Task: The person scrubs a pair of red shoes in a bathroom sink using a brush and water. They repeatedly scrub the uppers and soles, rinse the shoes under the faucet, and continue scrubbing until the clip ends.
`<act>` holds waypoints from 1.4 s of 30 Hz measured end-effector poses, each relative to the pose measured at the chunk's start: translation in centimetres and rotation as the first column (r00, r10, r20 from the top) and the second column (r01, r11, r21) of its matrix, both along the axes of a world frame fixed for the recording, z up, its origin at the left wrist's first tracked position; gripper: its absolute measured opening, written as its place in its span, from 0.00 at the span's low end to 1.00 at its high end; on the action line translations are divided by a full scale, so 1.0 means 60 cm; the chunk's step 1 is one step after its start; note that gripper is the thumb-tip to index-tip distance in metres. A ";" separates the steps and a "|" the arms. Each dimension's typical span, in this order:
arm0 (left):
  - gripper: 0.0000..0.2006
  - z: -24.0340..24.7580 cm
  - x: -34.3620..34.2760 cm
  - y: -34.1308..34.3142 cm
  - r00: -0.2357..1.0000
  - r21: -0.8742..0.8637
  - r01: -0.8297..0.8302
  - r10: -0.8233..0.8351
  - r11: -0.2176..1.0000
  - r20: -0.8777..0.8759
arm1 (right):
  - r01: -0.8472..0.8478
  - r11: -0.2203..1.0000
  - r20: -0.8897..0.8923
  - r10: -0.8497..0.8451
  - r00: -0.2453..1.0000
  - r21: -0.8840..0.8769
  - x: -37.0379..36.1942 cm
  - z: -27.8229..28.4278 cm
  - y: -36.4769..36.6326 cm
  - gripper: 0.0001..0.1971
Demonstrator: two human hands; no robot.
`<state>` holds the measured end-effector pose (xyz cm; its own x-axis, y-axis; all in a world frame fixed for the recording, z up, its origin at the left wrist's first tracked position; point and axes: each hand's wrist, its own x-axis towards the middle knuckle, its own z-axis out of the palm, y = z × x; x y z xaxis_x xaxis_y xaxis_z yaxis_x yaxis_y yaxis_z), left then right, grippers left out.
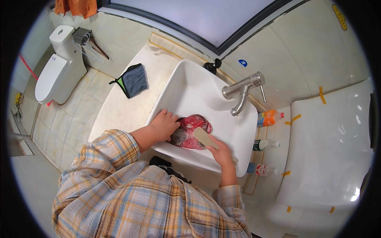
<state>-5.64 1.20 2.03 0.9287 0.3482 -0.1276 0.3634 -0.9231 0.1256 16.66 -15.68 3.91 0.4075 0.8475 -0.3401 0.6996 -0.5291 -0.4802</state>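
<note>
A white basin (170, 93) holds a crumpled, wet-looking red and dark grey fabric item (184, 137) on its bottom; its exact kind is unclear. My left hand (164, 125) reaches over the near left rim, fingers curled onto the item's left edge. In my right hand (220, 152) is a beige scrubbing brush (203, 137), its back turned up and its head resting on the fabric. The bristles are hidden underneath. Above the basin's far right corner stands a brushed-metal faucet (242, 90), its spout pointing into the bowl; no water stream shows.
A grey folded cloth (135, 80) with black and green trim lies on the counter (113, 109) to the left. A black pump bottle (212, 66) stands behind the basin. Along its right side are an orange bottle (268, 118) and two clear bottles (266, 144). A toilet (59, 65) stands far left.
</note>
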 end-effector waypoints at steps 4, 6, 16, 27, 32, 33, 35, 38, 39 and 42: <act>0.28 0.000 -0.001 0.000 1.000 0.004 -0.001 0.001 1.000 -0.004 | -0.259 0.965 0.064 0.256 0.965 0.046 -0.051 -0.010 0.020 0.26; 0.28 0.002 -0.001 -0.001 1.000 0.012 -0.010 0.010 1.000 -0.025 | -0.393 0.902 0.114 0.378 0.919 0.180 -0.049 -0.016 0.021 0.26; 0.30 0.011 0.000 -0.005 1.000 -0.005 -0.013 0.013 1.000 -0.016 | -0.221 0.975 0.034 0.222 0.975 -0.010 0.057 -0.005 -0.018 0.29; 0.28 -0.001 -0.001 -0.011 0.998 0.085 -0.061 0.059 0.995 0.027 | -0.309 0.944 0.145 0.324 0.935 -0.116 0.061 0.002 -0.006 0.25; 0.29 -0.004 0.000 -0.011 0.997 0.085 -0.064 0.061 0.994 0.039 | -0.311 0.943 0.227 0.331 0.916 -0.119 0.109 0.022 -0.025 0.24; 0.29 -0.004 0.000 -0.011 0.997 0.081 -0.063 0.059 0.995 0.045 | -0.331 0.942 0.213 0.335 0.918 -0.055 0.098 0.020 -0.017 0.24; 0.29 -0.004 0.000 -0.009 0.997 0.068 -0.058 0.055 0.996 0.045 | -0.368 0.924 0.193 0.344 0.919 0.108 0.060 0.006 0.006 0.24; 0.30 -0.001 0.001 -0.009 0.997 0.063 -0.067 0.064 0.996 0.038 | -0.521 0.849 0.298 0.477 0.827 0.085 0.016 -0.021 0.033 0.26; 0.30 0.000 0.001 -0.011 0.996 0.060 -0.076 0.074 0.995 0.039 | -0.518 0.854 0.201 0.501 0.842 0.042 0.015 -0.028 0.038 0.26; 0.30 0.003 0.000 -0.011 0.997 0.053 -0.071 0.069 0.996 0.046 | -0.448 0.893 0.072 0.444 0.893 0.043 0.060 -0.024 0.028 0.24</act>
